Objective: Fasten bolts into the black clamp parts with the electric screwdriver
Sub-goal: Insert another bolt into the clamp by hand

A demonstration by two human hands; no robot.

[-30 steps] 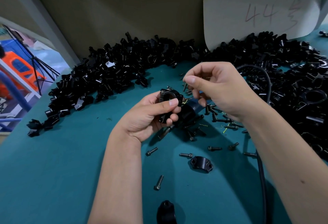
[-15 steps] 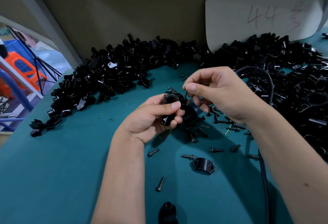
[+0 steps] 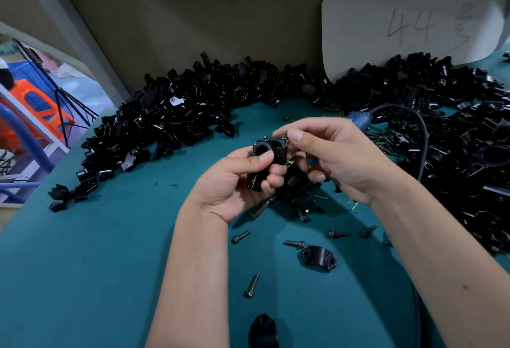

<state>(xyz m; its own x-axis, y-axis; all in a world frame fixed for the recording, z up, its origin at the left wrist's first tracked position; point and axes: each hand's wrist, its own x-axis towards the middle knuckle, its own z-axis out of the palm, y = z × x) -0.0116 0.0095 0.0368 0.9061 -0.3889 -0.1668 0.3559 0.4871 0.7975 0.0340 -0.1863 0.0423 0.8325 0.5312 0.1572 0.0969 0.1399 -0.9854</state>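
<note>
The right hand (image 3: pixel 339 154) has come down and in toward the left hand (image 3: pixel 237 179). The bolt (image 3: pixel 284 142) pinched in its fingertips, a second ago held clear above the black clamp (image 3: pixel 266 154), now stands at the clamp's top edge, touching it.

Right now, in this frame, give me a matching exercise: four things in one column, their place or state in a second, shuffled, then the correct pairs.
Things
1. black clamp part
2. bolt
3. clamp cap
4. white card

Places or states
A. lying alone on the teal table, between the forearms
B. leaning against the back wall, marked 44
C. gripped in the left hand
D. pinched in the right hand at the clamp's top

Pairs: 1-C, 2-D, 3-A, 4-B
</note>
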